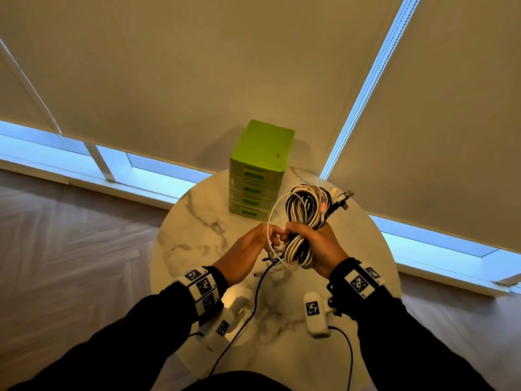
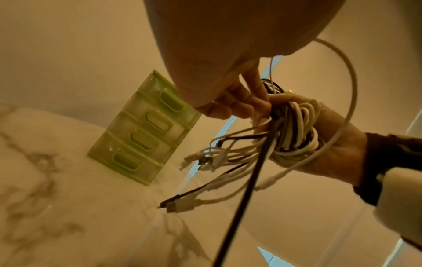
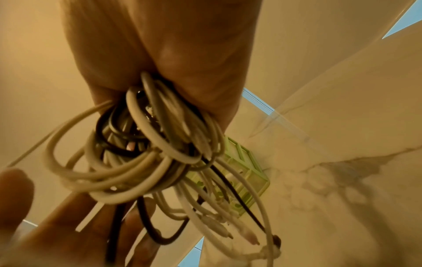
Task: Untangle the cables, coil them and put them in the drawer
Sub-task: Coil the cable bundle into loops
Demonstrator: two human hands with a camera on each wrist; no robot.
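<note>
My right hand (image 1: 308,239) grips a thick bundle of white and black cables (image 1: 301,218) in its fist, held above the round marble table (image 1: 197,221). Plug ends (image 1: 342,198) stick out of the bundle's far side. My left hand (image 1: 263,239) is right beside it, its fingers holding a loose white cable (image 1: 275,210) that arcs out of the bundle. In the left wrist view the left fingers (image 2: 246,103) touch the bundle (image 2: 294,130) and the white loop (image 2: 351,90) swings wide. A black cable (image 1: 253,303) hangs from the bundle toward me. The right wrist view shows the coils (image 3: 141,162) under the fist (image 3: 171,54).
A green drawer unit (image 1: 262,153) with several shut drawers stands at the table's far edge, just behind the hands. Window blinds hang behind it. Wooden floor surrounds the small table.
</note>
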